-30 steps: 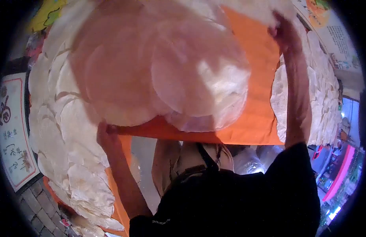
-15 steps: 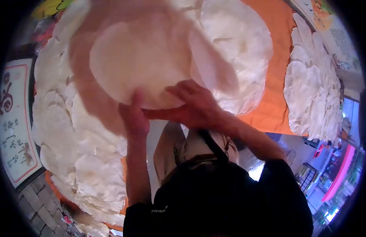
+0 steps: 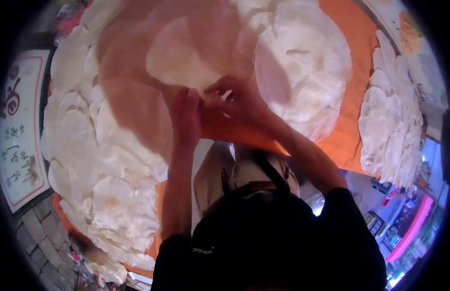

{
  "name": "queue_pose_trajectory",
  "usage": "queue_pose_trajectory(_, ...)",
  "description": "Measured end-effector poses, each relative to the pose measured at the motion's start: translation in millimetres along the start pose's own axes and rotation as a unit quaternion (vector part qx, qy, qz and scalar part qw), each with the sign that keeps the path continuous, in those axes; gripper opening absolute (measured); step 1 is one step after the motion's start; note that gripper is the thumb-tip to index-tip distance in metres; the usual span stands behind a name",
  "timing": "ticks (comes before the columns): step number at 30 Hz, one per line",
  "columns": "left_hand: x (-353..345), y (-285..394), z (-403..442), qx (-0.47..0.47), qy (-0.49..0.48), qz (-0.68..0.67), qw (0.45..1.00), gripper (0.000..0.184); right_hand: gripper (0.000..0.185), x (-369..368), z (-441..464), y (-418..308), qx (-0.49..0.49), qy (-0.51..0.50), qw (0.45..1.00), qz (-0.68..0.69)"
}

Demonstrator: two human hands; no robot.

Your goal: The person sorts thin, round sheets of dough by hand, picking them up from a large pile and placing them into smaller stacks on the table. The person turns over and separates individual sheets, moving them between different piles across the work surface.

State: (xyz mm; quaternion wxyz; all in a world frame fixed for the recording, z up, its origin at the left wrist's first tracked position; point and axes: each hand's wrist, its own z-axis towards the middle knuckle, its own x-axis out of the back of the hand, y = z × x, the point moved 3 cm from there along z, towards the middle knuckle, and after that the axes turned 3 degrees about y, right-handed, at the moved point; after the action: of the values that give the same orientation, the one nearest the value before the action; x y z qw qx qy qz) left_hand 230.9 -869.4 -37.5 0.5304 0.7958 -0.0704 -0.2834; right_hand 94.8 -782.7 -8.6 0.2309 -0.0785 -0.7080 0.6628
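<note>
A pale, thin round wrapper (image 3: pixel 174 56) lies before me, its near edge at my fingertips. My left hand (image 3: pixel 186 114) has its thumb and fingers pressed together at that edge. On the other side, my right hand (image 3: pixel 244 99) is bent with its fingertips in a pinch at the same edge. The two hands are close together, in shadow, so the exact grip is hard to see. Overlapping wrappers (image 3: pixel 123 145) spread out to the left, and a round pile of wrappers (image 3: pixel 307 63) sits right of my right hand.
An orange cloth (image 3: pixel 339 131) covers the table. Another row of overlapping wrappers (image 3: pixel 390 116) lies at the far right. A white sign with dark writing (image 3: pixel 23 131) stands at the left edge, above paving (image 3: pixel 45 242). A light-coloured bag (image 3: pixel 210 177) is against my body.
Both hands have moved up and closer together. The wrapper, earlier showing as a wide pale round under the hands, now shows less of its surface, with more shadow across it.
</note>
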Motion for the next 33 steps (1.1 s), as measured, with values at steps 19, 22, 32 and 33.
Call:
queue_pose_trajectory(19,-14,15,-3,-0.064,0.024,0.197,0.978,0.015,0.02,16,15,4,-0.033,-0.061,0.997,0.027)
queue_pose_trajectory(22,-14,11,-1,-0.055,0.027,0.197,0.979,0.011,0.02,22,21,2,-0.061,-0.084,0.992,0.067)
queue_pose_trajectory(32,-19,13,-3,-0.087,0.04,0.181,0.979,0.017,0.016,18,22,23,-0.148,-0.096,0.977,0.122)
queue_pose_trajectory(33,-17,14,-2,-0.101,0.052,0.212,0.971,0.021,0.015,13,21,23,-0.115,-0.063,0.989,0.066)
